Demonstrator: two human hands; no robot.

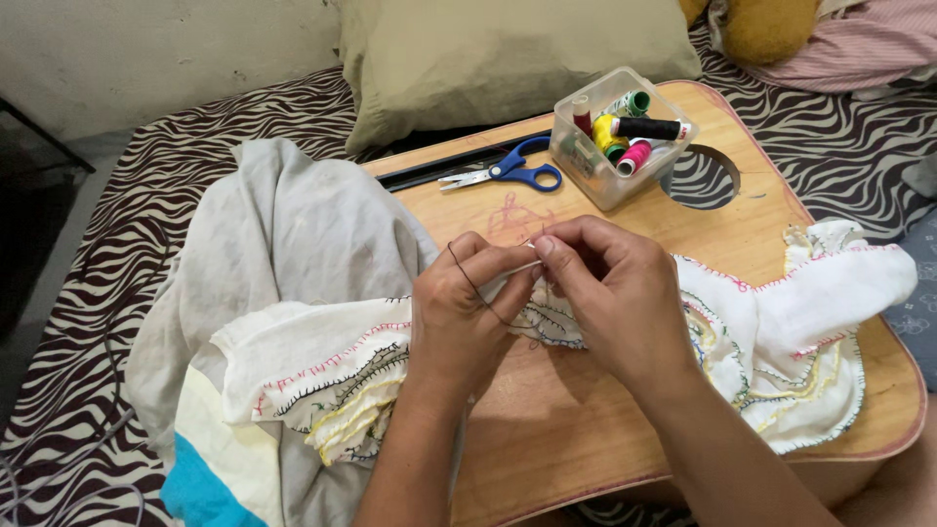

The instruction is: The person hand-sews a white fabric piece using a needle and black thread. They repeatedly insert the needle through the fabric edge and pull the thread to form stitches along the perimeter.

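My left hand (459, 312) and my right hand (615, 293) meet over a wooden lap table (586, 429), fingertips pinched together on a thin needle with a dark thread (475, 285) looping across my left hand. Under both hands lies white cloth (810, 322) with red, yellow, green and dark embroidered edging; it spreads left and right of the hands. Whether the needle passes through the cloth is hard to tell.
Blue-handled scissors (508, 173) and a clear plastic box of thread spools (620, 137) stand at the table's far side, beside a round hole (703, 178). Grey cloth (283, 224) drapes off the left. A zebra-print sheet (88, 322), an olive pillow (508, 59) and striped fabric (859, 44) surround it.
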